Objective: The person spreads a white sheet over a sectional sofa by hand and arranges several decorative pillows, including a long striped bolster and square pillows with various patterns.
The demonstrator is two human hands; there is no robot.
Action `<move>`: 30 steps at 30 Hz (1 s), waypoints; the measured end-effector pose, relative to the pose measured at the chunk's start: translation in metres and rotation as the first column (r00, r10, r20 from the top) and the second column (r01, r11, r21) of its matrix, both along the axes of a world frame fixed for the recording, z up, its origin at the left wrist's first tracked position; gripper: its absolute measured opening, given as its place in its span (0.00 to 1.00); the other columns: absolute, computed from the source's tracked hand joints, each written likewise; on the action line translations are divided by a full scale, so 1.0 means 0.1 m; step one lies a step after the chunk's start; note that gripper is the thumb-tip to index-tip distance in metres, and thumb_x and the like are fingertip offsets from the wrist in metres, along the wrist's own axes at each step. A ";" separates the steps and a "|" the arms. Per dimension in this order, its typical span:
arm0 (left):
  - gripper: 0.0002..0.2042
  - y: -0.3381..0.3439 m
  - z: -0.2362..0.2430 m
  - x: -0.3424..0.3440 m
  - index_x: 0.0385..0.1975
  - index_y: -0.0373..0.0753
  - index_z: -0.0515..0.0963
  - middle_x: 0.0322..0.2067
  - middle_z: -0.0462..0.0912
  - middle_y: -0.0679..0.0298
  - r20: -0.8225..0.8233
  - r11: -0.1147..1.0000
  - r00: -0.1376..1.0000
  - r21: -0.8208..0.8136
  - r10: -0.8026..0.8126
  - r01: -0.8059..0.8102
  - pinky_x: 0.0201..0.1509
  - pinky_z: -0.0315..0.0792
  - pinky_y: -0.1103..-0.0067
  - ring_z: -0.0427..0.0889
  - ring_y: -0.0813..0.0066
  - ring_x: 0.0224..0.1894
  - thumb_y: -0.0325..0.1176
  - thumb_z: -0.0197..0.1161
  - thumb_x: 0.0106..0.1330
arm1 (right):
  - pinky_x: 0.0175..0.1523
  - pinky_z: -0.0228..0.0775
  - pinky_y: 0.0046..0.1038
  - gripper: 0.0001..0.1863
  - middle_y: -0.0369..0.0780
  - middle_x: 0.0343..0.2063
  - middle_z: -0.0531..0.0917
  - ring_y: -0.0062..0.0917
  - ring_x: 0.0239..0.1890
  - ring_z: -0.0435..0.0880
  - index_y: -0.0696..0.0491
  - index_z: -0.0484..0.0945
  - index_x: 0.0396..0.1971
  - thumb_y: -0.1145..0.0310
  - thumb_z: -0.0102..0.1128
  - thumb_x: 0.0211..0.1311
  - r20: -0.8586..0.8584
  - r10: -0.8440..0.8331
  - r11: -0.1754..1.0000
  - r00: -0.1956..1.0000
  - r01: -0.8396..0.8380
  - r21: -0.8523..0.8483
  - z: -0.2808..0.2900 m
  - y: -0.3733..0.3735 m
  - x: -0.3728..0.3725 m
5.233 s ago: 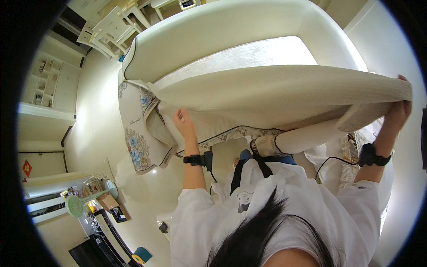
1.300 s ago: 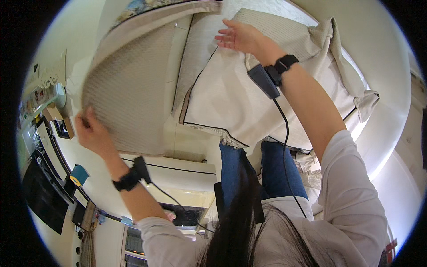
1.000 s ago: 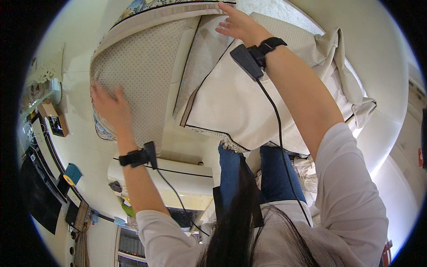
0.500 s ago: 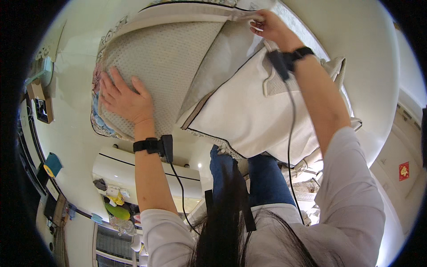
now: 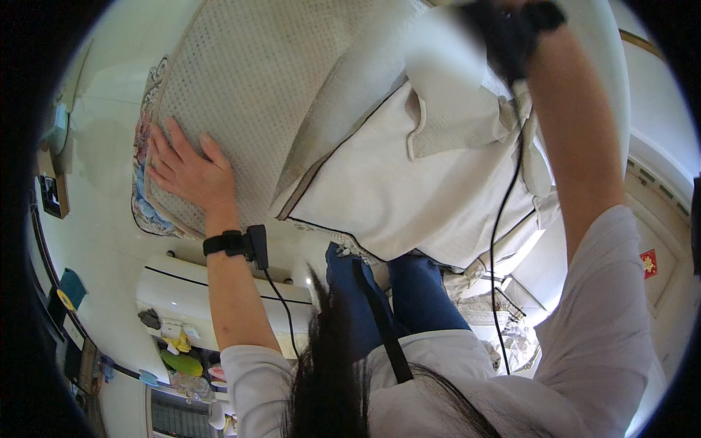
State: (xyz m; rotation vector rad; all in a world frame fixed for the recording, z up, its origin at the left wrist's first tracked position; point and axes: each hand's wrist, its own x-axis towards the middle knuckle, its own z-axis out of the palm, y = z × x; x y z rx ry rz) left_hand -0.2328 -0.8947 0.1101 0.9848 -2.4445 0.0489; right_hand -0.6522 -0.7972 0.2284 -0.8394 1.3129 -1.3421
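A large beige mat with a dotted backing fills the upper left, its backing turned up. Blue and pink floral trim shows along its left edge. My left hand lies flat on the mat near that edge, fingers spread. At the top right, my right arm reaches up to a blurred black wristband. Most of my right hand is beyond the frame or hidden by the band, so its fingers do not show. Below it lies a cream cloth with dark piping and a dotted flap.
Black cables run from both wristbands down past my arms. A white curved unit stands at the lower left, near a shelf with a green item and a yellow one. More bunched fabric lies by my legs.
My right hand has gone up and out to the right, mostly out of view. The mat's top part has risen toward the upper edge. My left hand still rests on the mat.
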 end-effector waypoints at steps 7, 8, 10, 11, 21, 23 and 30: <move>0.24 0.02 -0.02 -0.03 0.59 0.44 0.64 0.59 0.65 0.58 0.024 0.997 0.999 -0.068 -0.036 0.038 0.62 0.51 0.56 0.62 0.59 0.61 0.47 0.45 0.65 | 0.51 0.63 0.41 0.24 0.45 0.44 0.74 0.37 0.46 0.72 0.53 0.72 0.49 0.61 0.59 0.52 -0.982 0.126 0.926 -0.144 0.372 0.064 -1.83 2.35 1.37; 0.24 -0.05 -0.05 0.08 0.58 0.44 0.64 0.58 0.66 0.58 0.033 0.994 0.999 -0.108 -0.030 0.033 0.62 0.52 0.57 0.62 0.58 0.60 0.48 0.45 0.66 | 0.51 0.63 0.41 0.24 0.45 0.44 0.74 0.37 0.46 0.72 0.53 0.72 0.49 0.61 0.59 0.52 -0.986 0.119 0.926 -0.115 0.372 0.068 -1.86 2.31 1.64; 0.24 -0.08 -0.04 0.16 0.58 0.43 0.65 0.58 0.67 0.58 0.037 0.988 0.999 -0.148 -0.031 0.036 0.62 0.53 0.58 0.63 0.58 0.60 0.48 0.45 0.66 | 0.52 0.62 0.41 0.24 0.43 0.45 0.74 0.37 0.48 0.71 0.53 0.72 0.49 0.60 0.59 0.52 -0.974 0.103 0.838 -0.201 0.546 -0.024 -1.71 2.26 1.93; 0.23 -0.07 -0.01 0.15 0.56 0.41 0.66 0.57 0.67 0.58 0.062 0.986 0.998 -0.164 -0.032 0.041 0.61 0.55 0.60 0.64 0.57 0.59 0.47 0.46 0.66 | 0.52 0.62 0.41 0.24 0.43 0.45 0.74 0.37 0.48 0.71 0.53 0.72 0.49 0.60 0.59 0.52 -0.976 0.100 0.834 -0.196 0.551 -0.025 -1.72 2.32 1.89; 0.20 1.61 -0.23 0.20 0.48 0.33 0.71 0.47 0.74 0.53 -0.096 0.754 0.916 0.537 -0.391 0.378 0.53 0.65 0.68 0.71 0.55 0.49 0.36 0.60 0.59 | 0.49 0.67 0.31 0.19 0.42 0.40 0.79 0.35 0.42 0.77 0.53 0.74 0.47 0.62 0.55 0.57 -0.957 0.042 0.778 0.288 0.592 0.212 -1.36 3.15 1.33; 0.19 1.75 -0.68 0.46 0.47 0.34 0.71 0.45 0.75 0.54 0.076 0.818 0.960 0.545 -0.268 0.185 0.52 0.66 0.68 0.72 0.56 0.48 0.35 0.61 0.57 | 0.48 0.67 0.32 0.17 0.46 0.42 0.76 0.36 0.45 0.76 0.50 0.76 0.44 0.65 0.57 0.52 -0.938 -0.179 0.716 0.296 0.693 0.082 -1.12 3.14 1.35; 0.18 1.67 -0.55 0.47 0.41 0.36 0.74 0.35 0.75 0.55 0.382 0.782 0.894 0.621 -0.234 -0.060 0.46 0.68 0.66 0.73 0.53 0.43 0.33 0.67 0.50 | 0.38 0.71 0.27 0.17 0.42 0.34 0.79 0.27 0.30 0.76 0.56 0.71 0.50 0.69 0.45 0.62 -0.648 -0.648 0.459 0.400 0.884 0.087 -0.18 2.68 0.75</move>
